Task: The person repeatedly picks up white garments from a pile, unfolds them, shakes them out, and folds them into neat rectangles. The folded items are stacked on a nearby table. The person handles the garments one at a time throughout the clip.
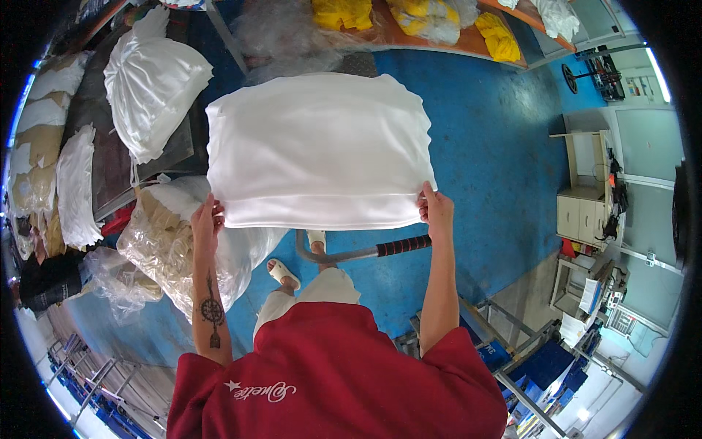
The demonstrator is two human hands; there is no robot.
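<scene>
A white piece of fabric point(321, 148), roughly rectangular with wavy side edges, spreads out in front of me. My left hand point(208, 213) pinches its near left corner, and my right hand point(434, 206) grips its near right edge between thumb and fingers. A seam or fold runs along the near side between the hands. Below the fabric, a curved metal bar with a black-and-red wrapped handle point(404, 245) passes near my right wrist. What supports the fabric from underneath is hidden.
Clear plastic bags point(164, 247) crowd the floor at left. A bundle of white fabric point(156, 88) lies on a dark table beyond them. Yellow fabric pieces point(498, 37) rest on an orange-brown table point(384, 27) at the far side. Metal frames point(510, 351) stand at lower right.
</scene>
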